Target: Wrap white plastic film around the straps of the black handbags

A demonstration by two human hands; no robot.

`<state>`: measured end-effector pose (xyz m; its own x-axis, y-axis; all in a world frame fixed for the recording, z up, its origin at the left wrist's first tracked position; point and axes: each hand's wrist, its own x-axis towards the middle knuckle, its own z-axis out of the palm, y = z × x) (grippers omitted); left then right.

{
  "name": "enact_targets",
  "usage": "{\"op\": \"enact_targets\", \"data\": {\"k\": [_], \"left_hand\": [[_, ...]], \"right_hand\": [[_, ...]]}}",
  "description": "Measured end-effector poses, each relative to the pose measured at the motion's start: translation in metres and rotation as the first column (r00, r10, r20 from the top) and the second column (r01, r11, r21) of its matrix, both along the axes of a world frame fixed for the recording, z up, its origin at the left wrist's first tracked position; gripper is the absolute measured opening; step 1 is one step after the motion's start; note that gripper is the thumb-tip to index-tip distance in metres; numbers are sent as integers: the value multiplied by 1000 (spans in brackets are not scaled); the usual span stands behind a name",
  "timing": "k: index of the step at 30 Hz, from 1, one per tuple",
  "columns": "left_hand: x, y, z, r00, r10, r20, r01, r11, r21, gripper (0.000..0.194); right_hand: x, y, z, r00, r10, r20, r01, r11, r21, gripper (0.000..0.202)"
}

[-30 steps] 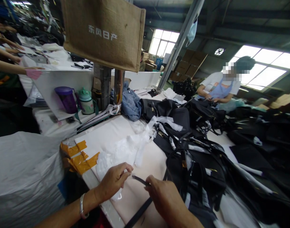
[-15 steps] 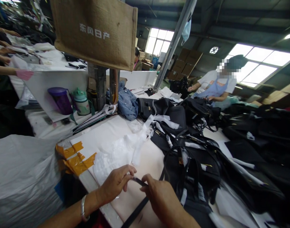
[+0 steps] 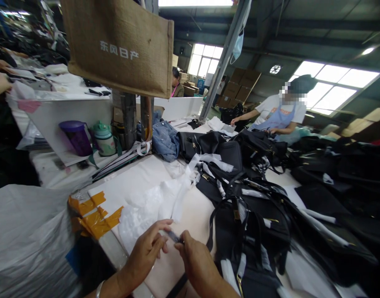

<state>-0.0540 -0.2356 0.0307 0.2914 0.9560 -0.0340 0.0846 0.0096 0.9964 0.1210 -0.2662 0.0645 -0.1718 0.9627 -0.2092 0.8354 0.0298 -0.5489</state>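
Observation:
Over the pale work surface [image 3: 192, 207], my right hand [image 3: 197, 263] pinches a narrow black strap [image 3: 173, 236] near its end. That end is smeared by motion and points toward my left hand. My left hand [image 3: 148, 248] is just beside it with fingers loosely bent and apart, and no grip on the strap shows. A longer black strip runs below my right wrist toward the bottom edge. To the right lies a black bag [image 3: 252, 231] with handles, gold-coloured metal parts and white wrapping on it. Crumpled white wrapping [image 3: 146, 207] lies beyond my left hand.
Black bags [image 3: 332, 198] are piled along the right. Orange tape [image 3: 98, 217] covers the near left table corner. A purple cup [image 3: 76, 138], a green bottle [image 3: 103, 138] and denim cloth [image 3: 165, 140] stand behind. A brown bag [image 3: 121, 49] hangs above. A co-worker [image 3: 279, 111] stands across the table.
My left fingers have come away from the strap's end and opened a little. My right hand has moved slightly left and still pinches the strap. The view has shifted slightly.

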Motion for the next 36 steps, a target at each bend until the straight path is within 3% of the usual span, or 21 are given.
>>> {"op": "enact_targets", "data": {"k": [3, 5, 7, 9, 11, 13, 17, 21, 24, 28, 30, 33, 36], "left_hand": [[-7, -2, -2, 967, 255, 22, -250, 959, -137, 36], [-7, -3, -2, 951, 302, 72, -268, 916, -299, 41], [-2, -2, -2, 943, 261, 208, -140, 875, -464, 39], [7, 0, -4, 882, 245, 402, 45, 806, -591, 31], [15, 3, -10, 779, 316, 542, 169, 726, -667, 24], [22, 6, -15, 701, 396, 593, 205, 684, -700, 22], [23, 13, -18, 683, 414, 602, 163, 716, -679, 18], [19, 19, -14, 702, 412, 581, 114, 740, -663, 20], [24, 18, -16, 707, 401, 582, 132, 734, -666, 21], [37, 5, -22, 710, 353, 609, 195, 733, -652, 22], [42, -1, -26, 705, 356, 613, 217, 714, -665, 23], [40, -2, -27, 711, 355, 607, 231, 698, -678, 22], [30, 5, -24, 720, 329, 611, 223, 724, -652, 20]], "right_hand": [[3, -1, -2, 1000, -5, -30, 6, 1000, 22, 8], [1, -2, -2, 1000, -9, -25, 10, 1000, 26, 9], [-3, -1, -3, 1000, -7, -21, 7, 1000, 13, 10], [-8, 1, -5, 999, 7, -40, -6, 1000, 12, 9], [-9, 2, -7, 997, 16, -72, -15, 1000, 15, 10], [-5, 1, -8, 994, 45, -102, -45, 999, 5, 14], [19, -1, -3, 986, 150, 68, -150, 989, -4, 35], [39, 1, 2, 931, 166, 325, -172, 985, -12, 16], [36, 3, 0, 944, 187, 272, -181, 982, -48, 20], [21, 7, -6, 981, 177, 80, -174, 984, -40, 69], [15, 10, -9, 984, 169, 50, -166, 984, -58, 83], [16, 12, -11, 978, 206, 41, -203, 977, -65, 84], [28, 13, -11, 960, 246, 136, -255, 965, 55, 70]]}}
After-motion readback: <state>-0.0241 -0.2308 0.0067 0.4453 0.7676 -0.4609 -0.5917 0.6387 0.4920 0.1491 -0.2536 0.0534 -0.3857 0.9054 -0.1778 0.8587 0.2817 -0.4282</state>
